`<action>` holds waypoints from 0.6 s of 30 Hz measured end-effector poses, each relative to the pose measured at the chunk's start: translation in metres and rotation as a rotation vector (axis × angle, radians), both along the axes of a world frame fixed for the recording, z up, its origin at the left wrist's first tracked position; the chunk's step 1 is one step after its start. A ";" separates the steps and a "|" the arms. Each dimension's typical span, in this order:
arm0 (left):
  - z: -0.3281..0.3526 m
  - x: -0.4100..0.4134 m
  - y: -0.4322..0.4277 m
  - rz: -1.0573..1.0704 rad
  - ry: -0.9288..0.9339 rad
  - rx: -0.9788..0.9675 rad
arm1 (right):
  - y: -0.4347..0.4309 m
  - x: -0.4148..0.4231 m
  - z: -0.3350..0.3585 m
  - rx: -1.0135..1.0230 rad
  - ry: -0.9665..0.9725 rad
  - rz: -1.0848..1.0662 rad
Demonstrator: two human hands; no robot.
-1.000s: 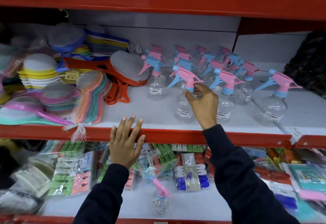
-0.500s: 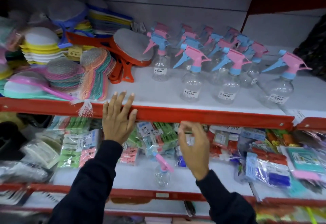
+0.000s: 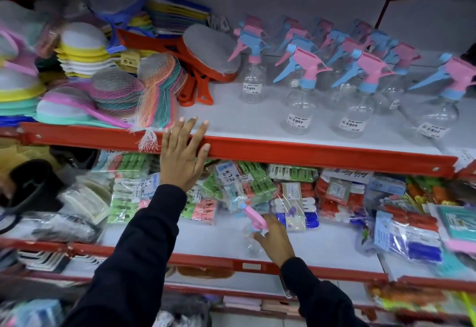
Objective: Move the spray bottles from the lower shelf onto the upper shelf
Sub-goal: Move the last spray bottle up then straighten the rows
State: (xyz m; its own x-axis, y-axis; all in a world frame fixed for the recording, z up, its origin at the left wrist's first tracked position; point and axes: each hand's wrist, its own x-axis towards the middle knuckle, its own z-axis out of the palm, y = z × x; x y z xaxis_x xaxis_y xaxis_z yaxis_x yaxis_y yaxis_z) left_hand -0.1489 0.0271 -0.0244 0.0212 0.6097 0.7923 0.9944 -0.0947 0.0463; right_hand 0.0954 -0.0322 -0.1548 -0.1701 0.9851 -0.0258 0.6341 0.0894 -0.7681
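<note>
One clear spray bottle (image 3: 251, 243) with a pink and blue trigger head stands on the lower shelf (image 3: 322, 246), in front of packets of pegs. My right hand (image 3: 275, 239) is on it, thumb in front of the neck and fingers behind the pink head. My left hand (image 3: 184, 154) lies flat on the red front edge of the upper shelf (image 3: 309, 152), fingers apart, holding nothing. Several matching spray bottles (image 3: 298, 110) stand in rows on the right half of the upper shelf.
Netted scrubbers (image 3: 154, 87), sponges and orange-handled brushes (image 3: 203, 69) crowd the upper shelf's left half. Bagged clothes pegs (image 3: 252, 182) and other packets fill the back and right of the lower shelf. White shelf board shows in front of the upper bottles.
My right hand has gone down from under the upper shelf's edge to the lone bottle on the lower shelf and closed around its neck. The view has tilted down; my left hand stays put.
</note>
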 end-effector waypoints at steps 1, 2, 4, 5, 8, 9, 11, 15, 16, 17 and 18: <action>0.000 0.000 0.001 0.001 0.002 0.001 | 0.001 0.002 0.004 0.012 0.039 -0.003; 0.000 -0.001 0.001 0.002 0.004 0.005 | 0.001 0.005 0.011 0.025 0.077 0.000; 0.000 -0.002 0.002 -0.003 0.007 0.011 | 0.001 0.011 0.033 0.061 0.142 0.019; 0.000 -0.001 0.002 -0.006 0.007 0.011 | 0.001 0.014 0.046 0.091 0.167 0.032; -0.001 0.000 0.003 -0.013 -0.007 0.004 | -0.002 0.021 0.095 0.200 0.239 0.061; -0.001 0.000 0.003 -0.013 -0.010 0.000 | -0.003 0.023 0.112 0.237 0.268 0.067; 0.000 -0.001 0.002 -0.012 -0.012 -0.006 | -0.005 0.025 0.145 0.300 0.317 0.084; 0.002 0.000 0.001 -0.012 -0.019 -0.024 | 0.000 0.025 0.207 0.406 0.456 0.098; 0.002 0.000 0.001 -0.013 -0.021 -0.030 | 0.005 0.023 0.221 0.451 0.480 0.080; 0.002 0.000 0.001 -0.015 -0.022 -0.036 | 0.011 0.021 0.235 0.506 0.483 0.052; 0.003 0.000 0.000 -0.016 -0.023 -0.039 | 0.018 0.017 0.248 0.560 0.472 0.019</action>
